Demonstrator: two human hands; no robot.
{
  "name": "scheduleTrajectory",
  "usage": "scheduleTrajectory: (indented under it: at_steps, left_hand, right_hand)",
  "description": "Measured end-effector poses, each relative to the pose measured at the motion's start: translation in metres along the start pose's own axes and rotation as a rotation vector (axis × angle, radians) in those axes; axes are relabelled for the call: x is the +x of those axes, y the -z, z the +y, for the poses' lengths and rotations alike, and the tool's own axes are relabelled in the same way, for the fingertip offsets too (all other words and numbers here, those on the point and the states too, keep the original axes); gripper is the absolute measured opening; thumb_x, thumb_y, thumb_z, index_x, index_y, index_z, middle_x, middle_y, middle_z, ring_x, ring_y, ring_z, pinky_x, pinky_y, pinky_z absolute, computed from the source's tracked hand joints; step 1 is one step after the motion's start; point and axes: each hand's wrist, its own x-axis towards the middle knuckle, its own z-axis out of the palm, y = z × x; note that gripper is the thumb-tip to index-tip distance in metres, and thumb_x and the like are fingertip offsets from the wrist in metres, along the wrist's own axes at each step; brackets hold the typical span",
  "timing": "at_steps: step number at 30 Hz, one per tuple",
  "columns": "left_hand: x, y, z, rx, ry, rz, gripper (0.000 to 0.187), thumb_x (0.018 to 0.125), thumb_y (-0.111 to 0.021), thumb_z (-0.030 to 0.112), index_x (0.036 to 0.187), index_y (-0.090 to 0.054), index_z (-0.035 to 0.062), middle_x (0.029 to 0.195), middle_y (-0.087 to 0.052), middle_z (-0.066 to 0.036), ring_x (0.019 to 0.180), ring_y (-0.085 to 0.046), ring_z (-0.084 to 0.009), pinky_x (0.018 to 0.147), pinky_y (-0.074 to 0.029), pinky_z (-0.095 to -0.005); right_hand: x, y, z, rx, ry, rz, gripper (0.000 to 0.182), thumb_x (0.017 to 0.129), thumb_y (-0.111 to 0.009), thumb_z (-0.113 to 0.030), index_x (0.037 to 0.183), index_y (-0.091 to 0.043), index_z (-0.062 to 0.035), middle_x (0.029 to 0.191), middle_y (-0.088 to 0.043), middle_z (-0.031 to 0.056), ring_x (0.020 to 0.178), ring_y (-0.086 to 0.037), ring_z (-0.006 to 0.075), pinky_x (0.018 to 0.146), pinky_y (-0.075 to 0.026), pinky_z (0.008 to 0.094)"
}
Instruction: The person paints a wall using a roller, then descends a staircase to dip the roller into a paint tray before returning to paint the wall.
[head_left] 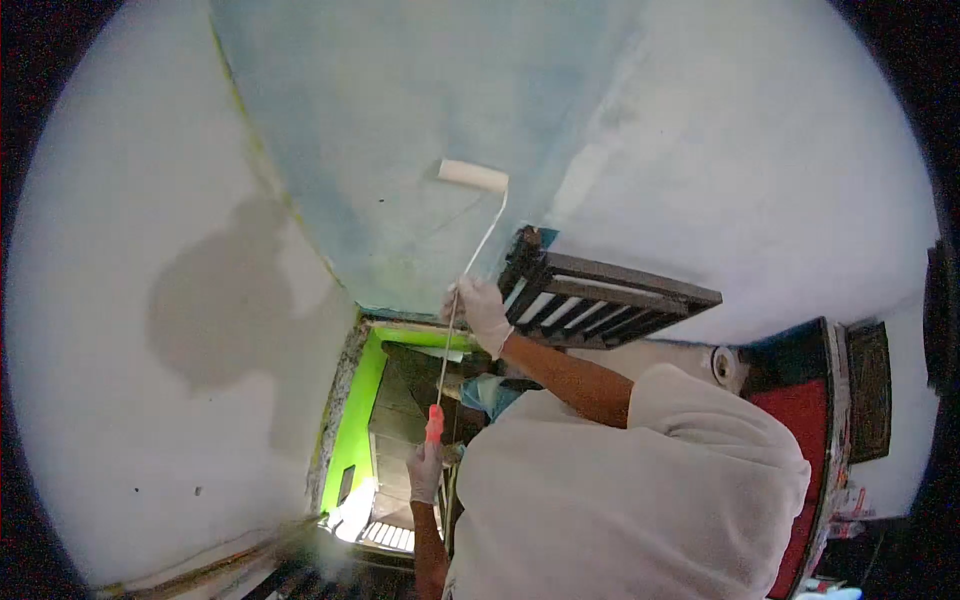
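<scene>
A paint roller (473, 176) with a pale sleeve lies against or close over the bluish, patchy wall surface (400, 90). From it a thin metal rod runs down to a red-orange handle (434, 424). My right hand (482, 312), in a thin whitish glove, closes round the upper part of the rod. Lower down, my left hand (426, 472), gloved too, is wrapped about the end of the handle. My white shirt (630, 490) fills the lower right and hides part of the floor area.
Dark wooden slats (610, 298) jut out right of my right hand. An opening with a bright green side (352, 425) lies below the bluish surface. At right are a white round object (723, 365) and a red panel (795, 430). A shadow falls on the pale left wall (110, 300).
</scene>
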Motion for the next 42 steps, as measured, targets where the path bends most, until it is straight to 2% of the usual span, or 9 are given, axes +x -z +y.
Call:
scheduleTrajectory:
  at_steps: [8, 11, 19, 23, 26, 29, 33, 38, 42]
  left_hand:
    - [-0.028, 0.009, -0.016, 0.03, 0.012, -0.151, 0.04, 0.094, -0.053, 0.035, 0.068, -0.056, 0.0054, 0.061, -0.047, 0.005, 0.055, -0.039, -0.0049, 0.048, -0.031, -0.0245]
    - [-0.005, -0.013, -0.012, 0.113, -0.011, -0.197, 0.038, 0.094, -0.052, 0.033, 0.073, -0.059, 0.0022, 0.061, -0.048, 0.004, 0.057, -0.042, -0.0067, 0.051, -0.035, -0.0255]
    - [0.049, -0.07, 0.08, 0.079, 0.01, -0.37, 0.037, 0.089, -0.055, 0.033, 0.088, -0.064, -0.0032, 0.066, -0.055, 0.002, 0.065, -0.049, -0.0072, 0.056, -0.041, -0.0302]
    - [0.037, -0.101, 0.219, 0.131, -0.268, -0.381, 0.034, 0.089, -0.055, 0.029, 0.085, -0.061, -0.0045, 0.062, -0.053, 0.002, 0.062, -0.048, -0.008, 0.053, -0.039, -0.0315]
    - [0.041, -0.128, 0.227, 0.099, -0.325, -0.423, 0.032, 0.09, -0.054, 0.026, 0.081, -0.058, -0.004, 0.061, -0.051, 0.002, 0.061, -0.045, -0.0079, 0.053, -0.039, -0.0311]
    - [0.051, -0.13, 0.207, 0.076, -0.292, -0.412, 0.032, 0.09, -0.053, 0.027, 0.079, -0.057, -0.0032, 0.062, -0.05, 0.001, 0.061, -0.044, -0.0076, 0.053, -0.038, -0.0304]
    - [0.056, -0.103, 0.077, 0.005, -0.169, -0.276, 0.039, 0.092, -0.052, 0.032, 0.071, -0.055, -0.0008, 0.06, -0.046, 0.001, 0.058, -0.042, -0.0074, 0.051, -0.036, -0.0284]
    - [0.016, -0.05, 0.01, 0.13, -0.014, -0.172, 0.045, 0.093, -0.05, 0.035, 0.067, -0.052, -0.0001, 0.055, -0.044, -0.001, 0.054, -0.04, -0.0101, 0.049, -0.034, -0.0324]
    - [0.022, -0.053, 0.07, 0.241, -0.05, -0.181, 0.045, 0.093, -0.049, 0.035, 0.067, -0.054, -0.0008, 0.053, -0.046, -0.005, 0.052, -0.042, -0.0112, 0.048, -0.034, -0.034]
  right_hand:
    - [-0.045, 0.054, 0.033, 0.093, -0.131, 0.056, 0.027, 0.099, -0.043, -0.026, 0.087, -0.054, -0.0043, 0.073, -0.061, 0.0085, 0.062, -0.063, 0.0193, 0.059, -0.053, 0.0335]
    - [-0.031, 0.07, 0.027, 0.094, 0.065, 0.208, 0.026, 0.098, -0.048, -0.028, 0.087, -0.054, -0.0047, 0.069, -0.061, 0.0079, 0.06, -0.062, 0.0184, 0.057, -0.052, 0.0312]
    - [-0.023, 0.056, -0.132, 0.044, 0.373, 0.397, 0.036, 0.097, -0.047, -0.032, 0.08, -0.055, -0.0023, 0.06, -0.058, 0.0073, 0.045, -0.054, 0.0146, 0.044, -0.043, 0.0276]
    - [-0.022, 0.067, -0.234, 0.109, 0.606, 0.417, 0.034, 0.097, -0.049, -0.032, 0.079, -0.056, -0.003, 0.058, -0.057, 0.0058, 0.042, -0.052, 0.0129, 0.04, -0.041, 0.0262]
    - [-0.02, 0.078, -0.266, 0.169, 0.804, 0.345, 0.027, 0.099, -0.046, -0.029, 0.086, -0.055, -0.0066, 0.059, -0.055, 0.0034, 0.04, -0.047, 0.0106, 0.035, -0.037, 0.024]
    - [-0.01, 0.075, -0.233, 0.249, 0.571, 0.504, 0.031, 0.097, -0.049, -0.033, 0.083, -0.057, -0.0074, 0.053, -0.051, 0.0013, 0.038, -0.045, 0.0094, 0.036, -0.034, 0.023]
    - [-0.012, 0.075, -0.127, 0.116, 0.384, 0.3, 0.033, 0.099, -0.044, -0.031, 0.083, -0.055, -0.0048, 0.053, -0.051, 0.0026, 0.04, -0.049, 0.0123, 0.039, -0.039, 0.0245]
    - [-0.017, 0.075, -0.04, 0.199, 0.012, 0.176, 0.028, 0.098, -0.046, -0.024, 0.083, -0.056, -0.0027, 0.06, -0.057, 0.0062, 0.049, -0.057, 0.0157, 0.044, -0.047, 0.0265]
    - [-0.012, 0.069, -0.057, 0.284, 0.055, 0.175, 0.029, 0.098, -0.045, -0.024, 0.083, -0.056, -0.0026, 0.06, -0.057, 0.0057, 0.048, -0.056, 0.0153, 0.044, -0.047, 0.0267]
